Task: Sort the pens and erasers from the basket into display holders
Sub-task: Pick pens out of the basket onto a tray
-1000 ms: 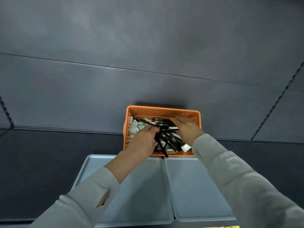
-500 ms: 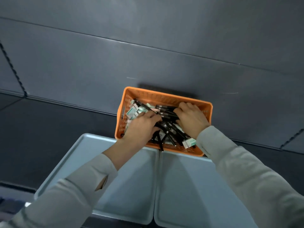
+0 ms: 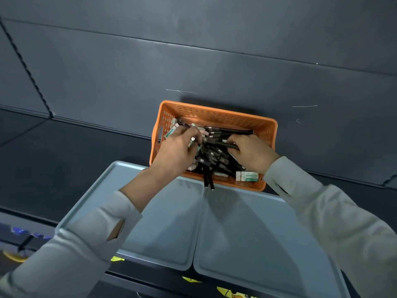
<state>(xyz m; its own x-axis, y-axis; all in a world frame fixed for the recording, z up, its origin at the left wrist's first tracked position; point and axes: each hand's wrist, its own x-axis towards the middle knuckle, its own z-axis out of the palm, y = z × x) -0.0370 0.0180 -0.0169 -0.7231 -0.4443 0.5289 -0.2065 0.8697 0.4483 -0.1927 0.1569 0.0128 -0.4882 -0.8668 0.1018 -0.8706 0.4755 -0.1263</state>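
Note:
An orange perforated basket [image 3: 217, 114] stands on the dark shelf against the back wall. It holds a heap of black pens [image 3: 217, 157] mixed with boxed erasers [image 3: 247, 176]. Both my hands are inside it. My left hand [image 3: 176, 151] grips several black pens at the basket's left side, one silver pen tip showing between its fingers. On the right, my right hand [image 3: 251, 152] has its fingers curled round a black pen lying across the heap. Two pens [image 3: 208, 181] stick out over the basket's near rim.
Two pale blue trays lie side by side in front of the basket, the left tray [image 3: 171, 233] and the right tray [image 3: 257, 237], both bare. Dark shelf surface [image 3: 75, 160] spreads to the left. Yellow markings show below the near shelf edge.
The camera has dipped and come closer, so the basket and trays look larger. Both hands stay in the basket; the left has gathered pens tighter and the right has closed on a pen.

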